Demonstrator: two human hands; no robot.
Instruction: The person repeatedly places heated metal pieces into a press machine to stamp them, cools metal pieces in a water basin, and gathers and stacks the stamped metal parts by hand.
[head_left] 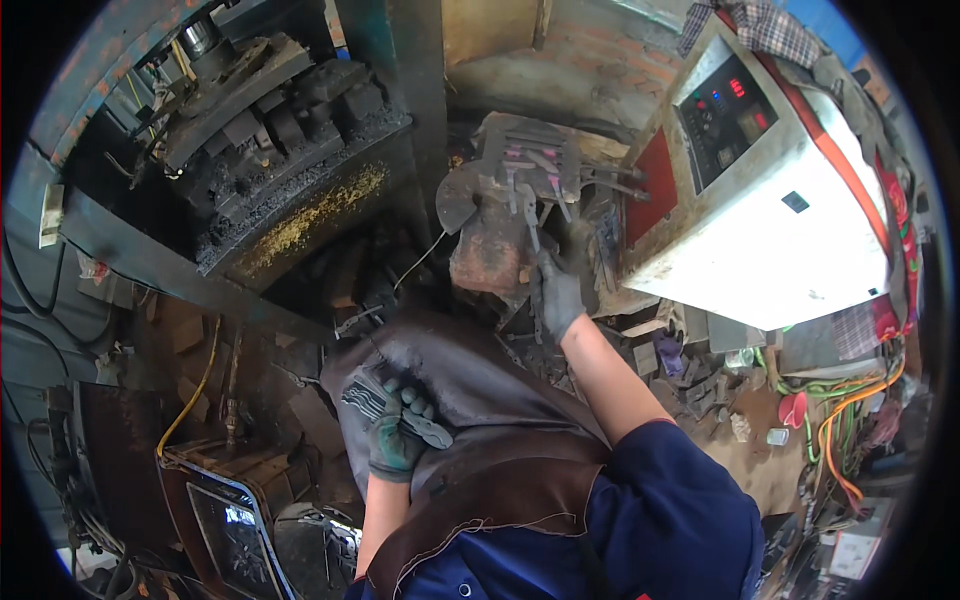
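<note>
the right gloved hand (560,292) is gripping metal tongs (534,236), their tips pointing toward pink-glowing metal strips (549,160) on the dark heating bed (497,135); the left gloved hand (398,438) is holding stacked grey metal blanks (364,396) over the apron (470,375). gripping well back is probably keeping fingers safer from heat.

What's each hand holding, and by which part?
Left hand: a bundle of flat metal pieces, gripped around the middle, both ends sticking out. Right hand: tongs, held by the handle part.
</note>
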